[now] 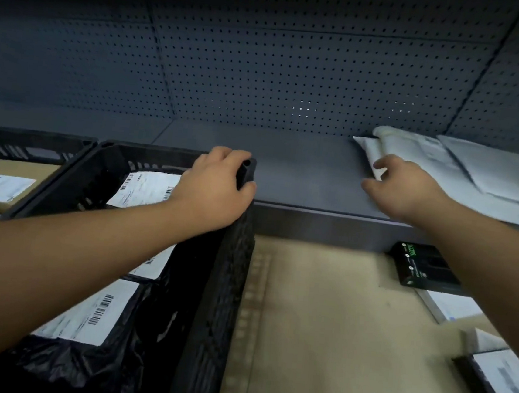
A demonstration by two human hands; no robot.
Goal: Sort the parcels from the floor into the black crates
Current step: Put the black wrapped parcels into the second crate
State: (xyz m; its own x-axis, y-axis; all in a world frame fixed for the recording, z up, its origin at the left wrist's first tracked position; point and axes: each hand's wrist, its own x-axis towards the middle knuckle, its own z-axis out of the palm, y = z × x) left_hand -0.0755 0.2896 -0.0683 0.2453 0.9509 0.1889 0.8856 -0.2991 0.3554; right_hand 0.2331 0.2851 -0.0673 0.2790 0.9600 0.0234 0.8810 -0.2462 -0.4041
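Partly sorted: I'm gripping the black crate (211,286) corner, left hand (218,186) fingers clamped.
Right hand (407,191), fingers apart, is reaching for shelf mailers (463,171); floor parcels (500,381) right of the crate are waiting.

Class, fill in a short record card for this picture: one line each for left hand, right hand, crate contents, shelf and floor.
left hand: left hand grips the far corner of the black crate
right hand: right hand reaches, fingers loose, at the white mailers
crate contents: black bags with white barcode labels
shelf: grey shelf, pegboard behind
floor: black box and more parcels
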